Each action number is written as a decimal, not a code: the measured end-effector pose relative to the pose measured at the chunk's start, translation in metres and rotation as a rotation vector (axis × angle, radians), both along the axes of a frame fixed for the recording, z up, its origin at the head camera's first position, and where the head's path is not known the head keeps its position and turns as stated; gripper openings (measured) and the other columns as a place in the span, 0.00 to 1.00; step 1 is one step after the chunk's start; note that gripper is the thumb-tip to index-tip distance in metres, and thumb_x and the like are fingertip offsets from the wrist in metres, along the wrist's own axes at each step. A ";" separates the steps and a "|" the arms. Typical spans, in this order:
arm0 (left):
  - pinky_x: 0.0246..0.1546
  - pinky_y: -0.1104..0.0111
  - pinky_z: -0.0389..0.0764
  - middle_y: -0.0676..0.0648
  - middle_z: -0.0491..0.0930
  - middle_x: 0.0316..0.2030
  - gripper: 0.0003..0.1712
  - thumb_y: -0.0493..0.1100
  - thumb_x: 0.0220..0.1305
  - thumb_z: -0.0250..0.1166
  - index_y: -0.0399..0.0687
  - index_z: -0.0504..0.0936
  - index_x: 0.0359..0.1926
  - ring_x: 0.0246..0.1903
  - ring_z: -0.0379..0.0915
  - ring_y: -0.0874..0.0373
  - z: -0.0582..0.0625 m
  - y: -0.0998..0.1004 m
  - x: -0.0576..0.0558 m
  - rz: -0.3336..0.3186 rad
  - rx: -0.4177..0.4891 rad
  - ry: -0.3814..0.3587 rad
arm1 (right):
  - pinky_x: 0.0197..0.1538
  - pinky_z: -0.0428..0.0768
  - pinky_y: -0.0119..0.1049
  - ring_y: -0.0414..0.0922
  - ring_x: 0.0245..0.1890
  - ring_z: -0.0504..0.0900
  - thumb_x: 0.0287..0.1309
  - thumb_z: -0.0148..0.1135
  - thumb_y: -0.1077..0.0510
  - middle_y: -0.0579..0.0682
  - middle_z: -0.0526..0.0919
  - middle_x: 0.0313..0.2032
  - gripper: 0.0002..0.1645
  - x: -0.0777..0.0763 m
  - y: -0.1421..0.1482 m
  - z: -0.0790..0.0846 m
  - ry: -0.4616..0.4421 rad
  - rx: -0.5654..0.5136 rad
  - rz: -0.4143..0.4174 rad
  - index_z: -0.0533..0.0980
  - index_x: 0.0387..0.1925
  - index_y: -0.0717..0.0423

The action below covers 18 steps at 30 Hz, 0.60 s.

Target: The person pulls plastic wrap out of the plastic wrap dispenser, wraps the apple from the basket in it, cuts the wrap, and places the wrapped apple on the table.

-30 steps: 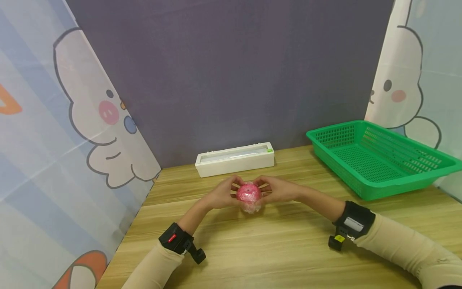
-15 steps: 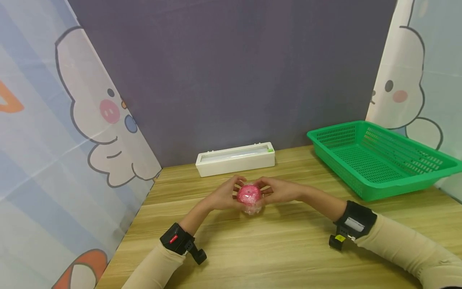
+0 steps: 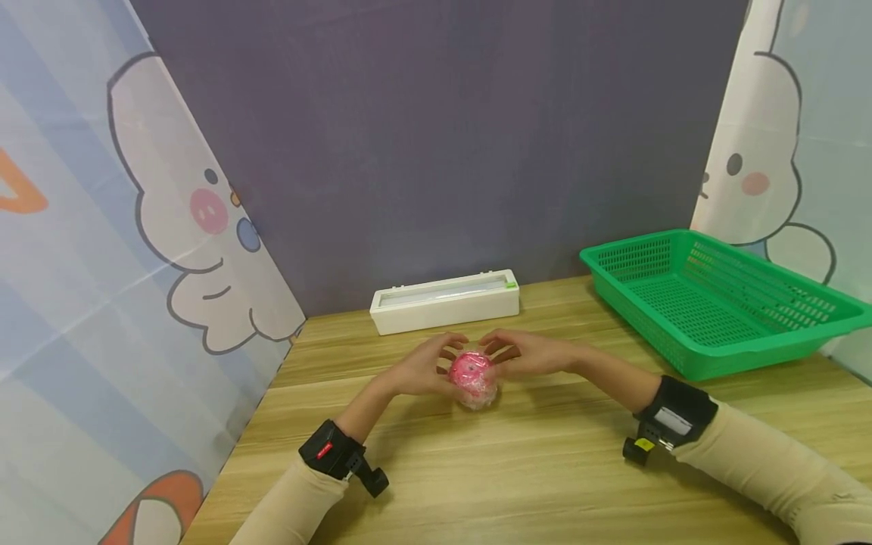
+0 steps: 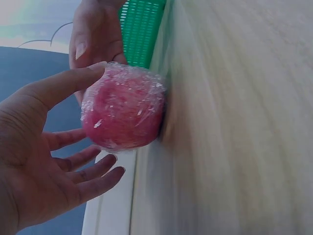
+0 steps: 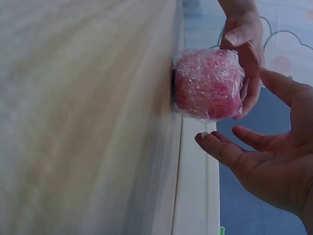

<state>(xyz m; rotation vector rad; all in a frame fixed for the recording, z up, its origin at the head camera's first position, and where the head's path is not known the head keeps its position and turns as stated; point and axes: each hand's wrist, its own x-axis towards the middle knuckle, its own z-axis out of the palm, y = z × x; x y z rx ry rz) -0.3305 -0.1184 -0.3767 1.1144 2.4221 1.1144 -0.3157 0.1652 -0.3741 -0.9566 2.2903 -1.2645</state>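
Note:
A round pink thing (image 3: 471, 371), shaped like an apple with a small dimple on top, is wrapped in crinkled clear film and sits on the wooden table. My left hand (image 3: 428, 369) holds it loosely from the left. In the left wrist view the thumb tip lies at the film (image 4: 128, 73) and the index finger goes behind the fruit-like thing; the other fingers are spread. My right hand (image 3: 534, 354) is at its right side, with thumb and fingers apart. The right wrist view shows a gap between those fingertips (image 5: 205, 137) and the film.
Behind the hands stands a long white box (image 3: 446, 312) with a window in its lid and a small green tab, against the dark backdrop. A green perforated basket (image 3: 763, 348) occupies the right rear of the wooden table (image 3: 518, 484). Printed cloth hangs at both sides.
My right hand has shifted slightly up and away from the wrapped pink thing, its fingers spreading. The thing has tilted and moved slightly toward me. My left hand has hardly moved.

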 end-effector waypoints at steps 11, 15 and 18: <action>0.69 0.43 0.73 0.37 0.68 0.74 0.43 0.48 0.68 0.74 0.40 0.67 0.76 0.71 0.66 0.33 0.015 -0.007 -0.005 0.061 -0.040 0.124 | 0.71 0.72 0.62 0.70 0.69 0.72 0.76 0.63 0.51 0.71 0.71 0.70 0.40 -0.009 0.011 0.015 0.221 0.033 -0.119 0.62 0.77 0.68; 0.71 0.46 0.71 0.38 0.72 0.72 0.41 0.53 0.70 0.72 0.40 0.69 0.75 0.71 0.67 0.37 0.019 -0.010 -0.007 0.126 -0.117 0.284 | 0.69 0.73 0.65 0.68 0.68 0.74 0.75 0.62 0.52 0.69 0.72 0.71 0.38 -0.016 0.012 0.022 0.422 0.093 -0.164 0.65 0.76 0.68; 0.72 0.47 0.70 0.38 0.71 0.72 0.41 0.54 0.71 0.71 0.40 0.69 0.76 0.73 0.66 0.41 0.023 -0.013 -0.010 0.179 -0.166 0.374 | 0.69 0.73 0.66 0.66 0.69 0.74 0.75 0.64 0.49 0.66 0.72 0.72 0.38 -0.021 0.013 0.029 0.539 0.162 -0.222 0.66 0.76 0.64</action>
